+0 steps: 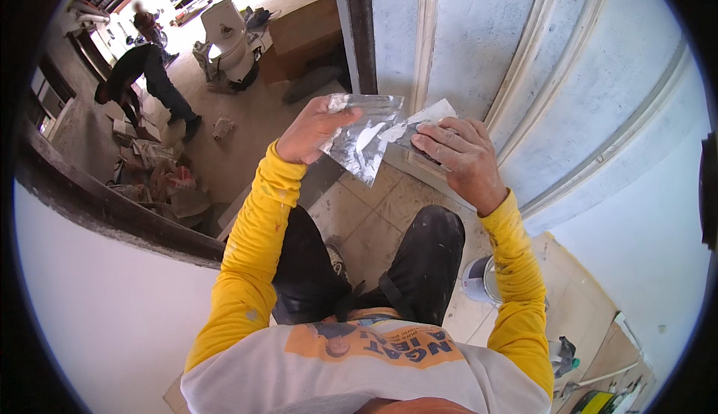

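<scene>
My left hand [305, 131] grips a shiny, square-cornered metal plate [363, 158] by its left side, thumb on top. A white smear of paste lies on the plate. In my right hand [470, 156] is a flat putty scraper [436, 112] with white paste along its blade, fingers laid over it. The scraper's near edge meets or overlaps the plate's right side. Whitish dust coats my right fingers. Both hands are raised in front of a pale blue-white panelled door [471, 40].
A paint can [479, 279] stands on the tiled floor right of my knees. Tools [565, 356] lie at lower right. Beyond the dark door frame [359, 25] are a toilet [226, 36], cardboard [303, 29], a rubbish heap [176, 182] and a bending person [146, 81].
</scene>
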{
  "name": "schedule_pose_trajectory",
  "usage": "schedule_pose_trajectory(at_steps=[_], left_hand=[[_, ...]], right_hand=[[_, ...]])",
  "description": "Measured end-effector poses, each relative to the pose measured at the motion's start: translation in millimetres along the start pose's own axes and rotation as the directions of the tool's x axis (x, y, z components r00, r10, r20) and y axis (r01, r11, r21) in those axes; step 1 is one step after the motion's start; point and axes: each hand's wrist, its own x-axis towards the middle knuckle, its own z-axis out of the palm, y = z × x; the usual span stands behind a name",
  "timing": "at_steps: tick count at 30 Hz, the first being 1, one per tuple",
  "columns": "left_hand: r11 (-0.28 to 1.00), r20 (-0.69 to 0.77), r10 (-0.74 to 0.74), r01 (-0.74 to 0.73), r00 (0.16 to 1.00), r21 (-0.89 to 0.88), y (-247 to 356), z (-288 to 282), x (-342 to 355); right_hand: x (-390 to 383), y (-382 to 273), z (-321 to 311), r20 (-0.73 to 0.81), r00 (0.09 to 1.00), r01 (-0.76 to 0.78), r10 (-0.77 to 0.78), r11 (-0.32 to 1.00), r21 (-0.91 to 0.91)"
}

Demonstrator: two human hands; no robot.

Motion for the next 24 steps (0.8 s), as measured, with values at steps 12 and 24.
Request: schedule_pose_trajectory(at_steps=[12,24], left_hand=[[0.976,-0.103,0.175,-0.158,0.979,0.151,32.7,-5.4,27.4],[0.757,-0.173,0.467,-0.291,0.867,0.585,-78.7,-90.2,27.6]], right_hand=[[-12.6,-1.3,19.5,0.217,0.969,0.114,-0.120,0.993,0.042],[36.1,84.3,118.6,-0.286,0.565,-0.630,0.774,0.629,0.456]])
